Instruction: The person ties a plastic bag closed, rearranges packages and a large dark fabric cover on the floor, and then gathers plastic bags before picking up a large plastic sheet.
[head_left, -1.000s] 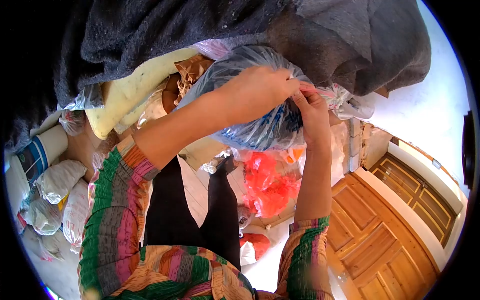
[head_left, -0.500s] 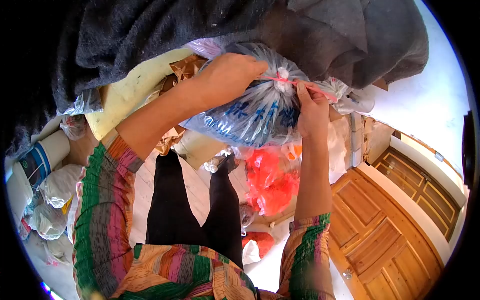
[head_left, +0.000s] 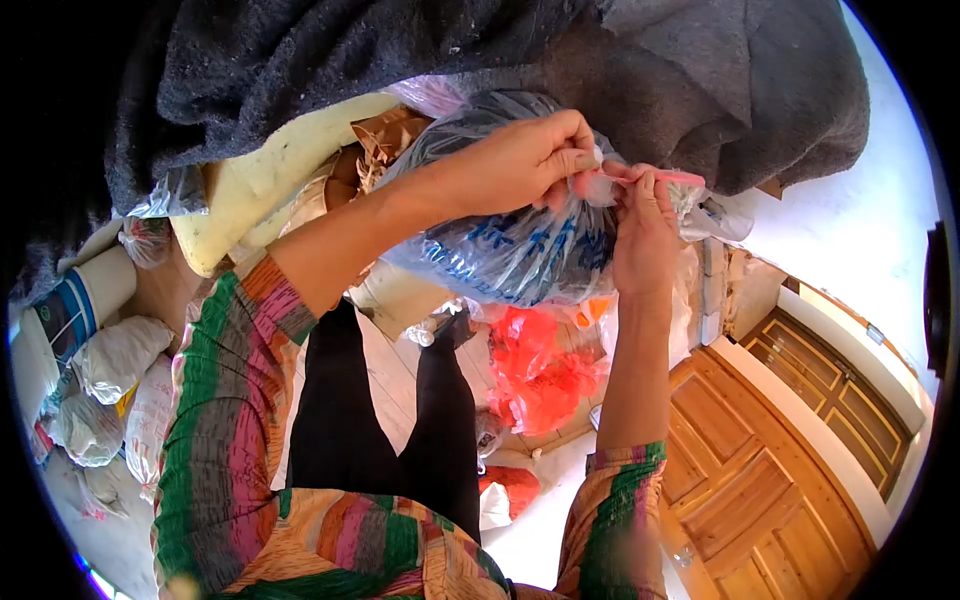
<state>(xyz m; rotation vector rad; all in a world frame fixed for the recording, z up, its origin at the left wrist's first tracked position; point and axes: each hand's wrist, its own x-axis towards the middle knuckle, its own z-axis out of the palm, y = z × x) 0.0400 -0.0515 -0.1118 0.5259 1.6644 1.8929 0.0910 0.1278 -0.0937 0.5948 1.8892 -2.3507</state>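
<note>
A clear plastic bag (head_left: 510, 255) with blue printing bulges in front of me, dark contents showing through. Its gathered neck (head_left: 597, 190) sits between my hands, with a pink plastic string (head_left: 685, 180) at it. My left hand (head_left: 545, 165) is closed in a pinch right at the neck, thumb against fingers; the string's end there is mostly hidden. On the other side of the neck, my right hand (head_left: 643, 225) pinches the string between thumb and fingers, and a loose length sticks out to the right.
A dark grey blanket (head_left: 690, 90) hangs over the top. Yellow foam (head_left: 270, 180) and brown paper (head_left: 390, 140) lie left of the bag. Red plastic bags (head_left: 540, 375) are below. Several white bags (head_left: 120, 360) stand far left, a wooden door (head_left: 770, 460) at right.
My left hand has moved right, onto the bag's neck, and the string no longer stretches straight across to it. My right hand has shifted slightly right, still pinching the string.
</note>
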